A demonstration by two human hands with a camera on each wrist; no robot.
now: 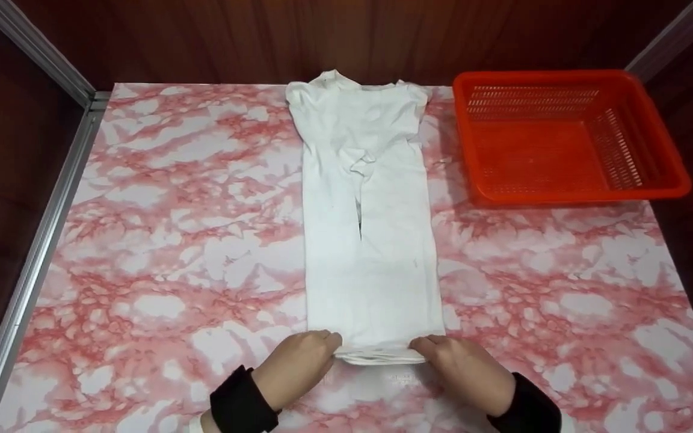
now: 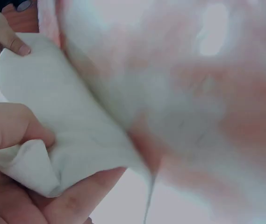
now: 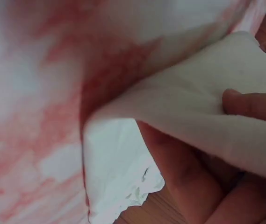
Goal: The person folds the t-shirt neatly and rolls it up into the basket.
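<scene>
A white shirt [image 1: 370, 270] lies as a long narrow strip down the middle of the table, its sides folded inward and its collar end at the back. At its near end, my left hand [image 1: 304, 359] pinches the left corner of the layered hem between thumb and fingers. The right corner is pinched the same way by my right hand [image 1: 461, 364]. In the left wrist view the cloth [image 2: 62, 98] bends up over the fingers, with the other hand at its far corner. The right wrist view shows the raised cloth edge [image 3: 193, 88] between thumb and fingers.
A red-orange plastic basket [image 1: 533, 156] with slotted walls stands at the back right of the pink-and-white marbled table [image 1: 190, 240]. Dark wood panels [image 1: 250, 42] rise behind and beside the table. A metal rail [image 1: 40, 258] runs along the left side.
</scene>
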